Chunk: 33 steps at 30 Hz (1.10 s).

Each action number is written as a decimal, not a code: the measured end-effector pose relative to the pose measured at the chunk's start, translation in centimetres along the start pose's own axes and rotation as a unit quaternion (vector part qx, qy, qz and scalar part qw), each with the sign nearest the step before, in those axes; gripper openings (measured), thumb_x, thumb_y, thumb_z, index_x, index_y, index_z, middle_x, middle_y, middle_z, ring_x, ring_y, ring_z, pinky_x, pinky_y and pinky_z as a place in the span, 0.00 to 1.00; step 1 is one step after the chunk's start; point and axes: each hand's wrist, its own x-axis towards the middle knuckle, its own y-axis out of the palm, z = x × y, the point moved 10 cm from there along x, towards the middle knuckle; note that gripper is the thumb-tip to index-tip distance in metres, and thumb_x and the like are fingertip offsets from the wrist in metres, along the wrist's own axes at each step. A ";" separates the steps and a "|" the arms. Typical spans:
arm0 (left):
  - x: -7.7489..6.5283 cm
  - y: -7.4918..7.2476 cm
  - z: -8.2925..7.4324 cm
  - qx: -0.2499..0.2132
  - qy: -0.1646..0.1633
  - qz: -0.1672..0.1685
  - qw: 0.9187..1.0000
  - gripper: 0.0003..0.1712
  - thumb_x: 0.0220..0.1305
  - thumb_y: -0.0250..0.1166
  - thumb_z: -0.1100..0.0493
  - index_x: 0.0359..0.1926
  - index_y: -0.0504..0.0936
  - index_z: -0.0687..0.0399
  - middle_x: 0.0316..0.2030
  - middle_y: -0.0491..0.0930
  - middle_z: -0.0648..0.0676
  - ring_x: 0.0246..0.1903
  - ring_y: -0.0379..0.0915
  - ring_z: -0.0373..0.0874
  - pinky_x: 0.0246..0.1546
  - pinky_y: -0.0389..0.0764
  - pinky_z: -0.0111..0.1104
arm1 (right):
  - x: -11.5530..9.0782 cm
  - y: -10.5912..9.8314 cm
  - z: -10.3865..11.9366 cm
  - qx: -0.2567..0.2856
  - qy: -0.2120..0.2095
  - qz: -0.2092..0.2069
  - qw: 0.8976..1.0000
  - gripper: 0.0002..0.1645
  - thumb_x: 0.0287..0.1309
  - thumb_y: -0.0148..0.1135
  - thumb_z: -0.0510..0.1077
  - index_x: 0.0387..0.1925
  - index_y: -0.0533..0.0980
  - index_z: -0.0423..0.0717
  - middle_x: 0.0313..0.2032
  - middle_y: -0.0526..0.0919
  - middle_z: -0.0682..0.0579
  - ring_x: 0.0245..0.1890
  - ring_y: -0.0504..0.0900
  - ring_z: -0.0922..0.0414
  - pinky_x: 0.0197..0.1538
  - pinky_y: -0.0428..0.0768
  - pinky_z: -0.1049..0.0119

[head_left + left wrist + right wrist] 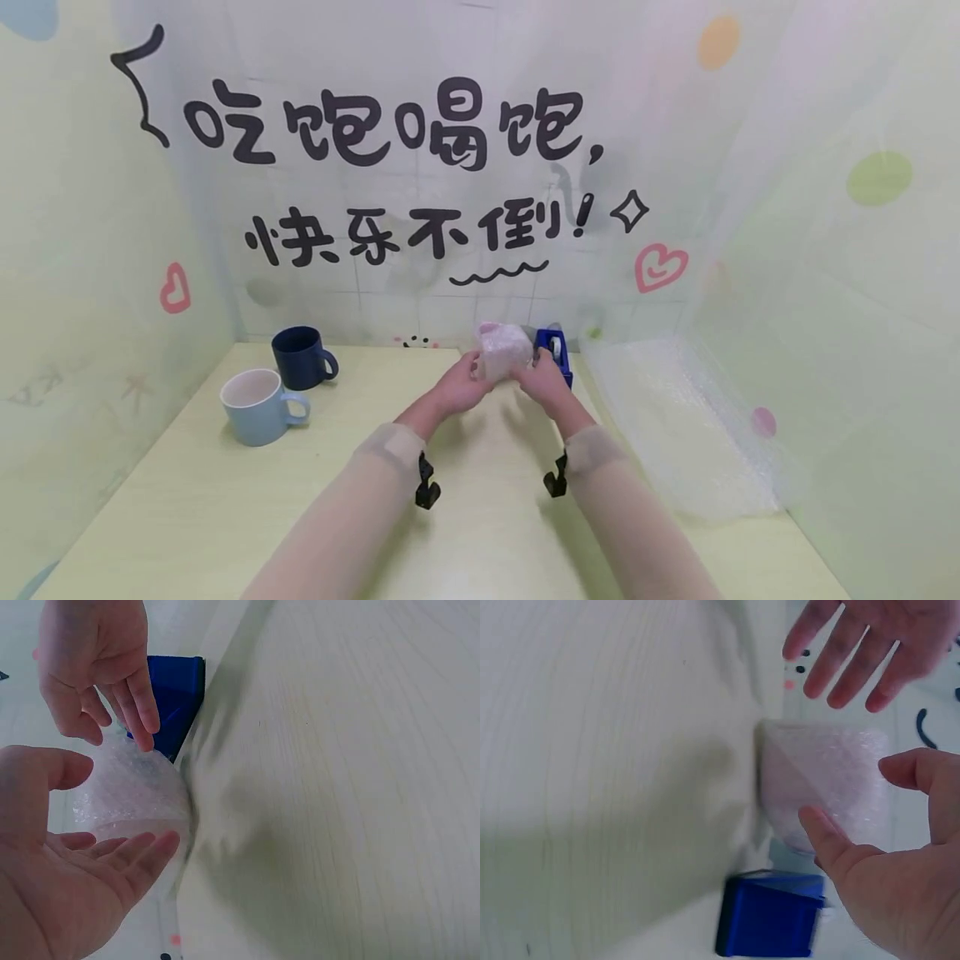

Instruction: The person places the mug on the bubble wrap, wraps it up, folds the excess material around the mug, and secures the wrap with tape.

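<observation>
A pinkish bundle in bubble wrap (504, 350) stands at the table's back edge; its contents are blurred by the wrap. My left hand (461, 385) is at its left side, fingers extended and thumb spread, and the left wrist view shows this hand (82, 862) beside the wrap. On the other side is my right hand (542, 379), its fingers loosely spread and not curled round the bundle (825, 780) in the right wrist view. Just right of the bundle, partly behind the right hand, stands a blue tape dispenser (558, 354).
On the left of the table (180, 500) stand a dark blue mug (296, 358) and a light blue mug (258, 412), handles facing right. Sheets of bubble wrap (675, 417) lie along the right side. A printed wall covering (420, 292) rises behind the table.
</observation>
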 end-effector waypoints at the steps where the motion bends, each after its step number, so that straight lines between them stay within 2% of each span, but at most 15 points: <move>1: -0.5 -0.2 -0.4 0.029 0.013 0.000 0.999 0.43 0.77 0.62 0.58 0.85 0.56 0.65 0.81 0.64 0.72 0.78 0.65 0.70 0.79 0.69 0.60 | -0.4 -0.3 0.1 0.004 0.001 0.007 1.000 0.55 0.72 0.62 0.43 0.86 0.42 0.29 0.82 0.57 0.24 0.78 0.71 0.31 0.77 0.77 0.43; 5: -3.6 -0.9 -2.0 0.120 0.070 0.025 0.990 0.42 0.77 0.60 0.59 0.85 0.56 0.66 0.82 0.63 0.70 0.78 0.66 0.67 0.81 0.68 0.57 | -2.5 -2.3 0.7 -0.010 -0.010 0.037 0.999 0.45 0.75 0.58 0.40 0.84 0.52 0.29 0.75 0.70 0.24 0.66 0.84 0.34 0.64 0.88 0.50; 9: -7.3 -2.0 -2.8 0.171 0.111 0.039 0.978 0.40 0.78 0.60 0.59 0.85 0.59 0.65 0.82 0.63 0.67 0.81 0.63 0.63 0.82 0.66 0.56 | -5.2 -5.6 0.7 -0.097 -0.041 0.050 0.993 0.37 0.75 0.58 0.41 0.78 0.64 0.28 0.68 0.78 0.27 0.56 0.89 0.40 0.52 0.92 0.55; 13: -10.1 -3.0 -2.5 0.201 0.121 0.040 0.971 0.38 0.79 0.60 0.59 0.84 0.61 0.62 0.81 0.66 0.65 0.82 0.62 0.61 0.82 0.65 0.56 | -7.8 -9.4 -0.5 -0.192 -0.056 0.060 0.978 0.29 0.75 0.61 0.43 0.69 0.74 0.29 0.57 0.86 0.32 0.46 0.90 0.46 0.44 0.90 0.56; 17: -12.2 -4.0 -1.4 0.239 0.126 0.038 0.962 0.36 0.80 0.61 0.58 0.83 0.64 0.60 0.80 0.67 0.64 0.80 0.65 0.60 0.80 0.69 0.56 | -9.7 -12.4 -3.2 -0.246 -0.043 0.079 0.965 0.22 0.78 0.59 0.42 0.62 0.78 0.28 0.46 0.88 0.38 0.37 0.86 0.51 0.38 0.85 0.59; 21: -13.7 -4.6 -0.1 0.265 0.127 0.027 0.955 0.34 0.79 0.62 0.59 0.81 0.67 0.59 0.79 0.69 0.63 0.79 0.68 0.61 0.78 0.72 0.57 | -11.0 -14.6 -6.4 -0.257 -0.002 0.090 0.962 0.18 0.77 0.57 0.39 0.57 0.77 0.26 0.40 0.83 0.42 0.33 0.80 0.54 0.35 0.82 0.59; 27: -15.1 -5.2 1.5 0.268 0.119 0.010 0.956 0.34 0.78 0.63 0.60 0.80 0.69 0.58 0.79 0.69 0.63 0.78 0.68 0.61 0.77 0.73 0.58 | -11.7 -15.9 -11.1 -0.235 0.092 0.115 0.961 0.19 0.70 0.71 0.42 0.50 0.73 0.34 0.34 0.77 0.48 0.32 0.76 0.54 0.34 0.82 0.61; 30: -15.5 -5.2 2.0 0.266 0.119 0.006 0.957 0.33 0.78 0.63 0.60 0.80 0.70 0.58 0.79 0.70 0.63 0.78 0.68 0.62 0.77 0.73 0.59 | -11.3 -16.0 -12.5 -0.240 0.088 0.111 0.960 0.18 0.68 0.74 0.42 0.45 0.72 0.37 0.30 0.75 0.50 0.28 0.74 0.57 0.31 0.79 0.64; 33: -15.7 -5.4 2.3 0.263 0.120 -0.002 0.957 0.33 0.78 0.64 0.60 0.79 0.71 0.58 0.78 0.70 0.63 0.78 0.69 0.62 0.76 0.74 0.59 | -10.8 -16.3 -12.8 -0.254 0.054 0.094 0.961 0.13 0.70 0.69 0.39 0.44 0.73 0.37 0.29 0.76 0.51 0.24 0.72 0.59 0.29 0.75 0.67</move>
